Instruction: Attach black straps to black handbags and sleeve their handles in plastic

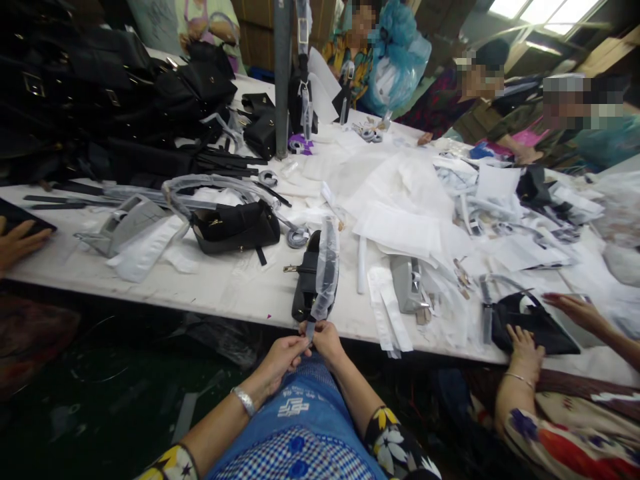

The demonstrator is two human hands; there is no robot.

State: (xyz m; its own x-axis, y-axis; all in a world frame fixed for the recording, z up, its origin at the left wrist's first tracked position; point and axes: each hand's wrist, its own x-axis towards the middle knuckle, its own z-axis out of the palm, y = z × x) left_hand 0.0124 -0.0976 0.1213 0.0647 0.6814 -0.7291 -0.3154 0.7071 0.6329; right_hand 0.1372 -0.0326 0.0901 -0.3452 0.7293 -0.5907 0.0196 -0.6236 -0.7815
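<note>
Both my hands meet just below the table's front edge. My left hand (283, 357) and my right hand (326, 338) pinch the lower end of a plastic-wrapped strap (326, 267). That strap loops up from a small black handbag (305, 280) lying on the white table (215, 287) right in front of me. A silver bracelet sits on my left wrist.
Another black handbag (235, 227) with a wrapped handle lies to the left, and a grey one (407, 283) to the right. Black bags (125, 87) are heaped at the far left. White wrapping sheets (400, 200) cover the middle. A neighbour's hands (525, 343) work a black bag at the right; other people sit opposite.
</note>
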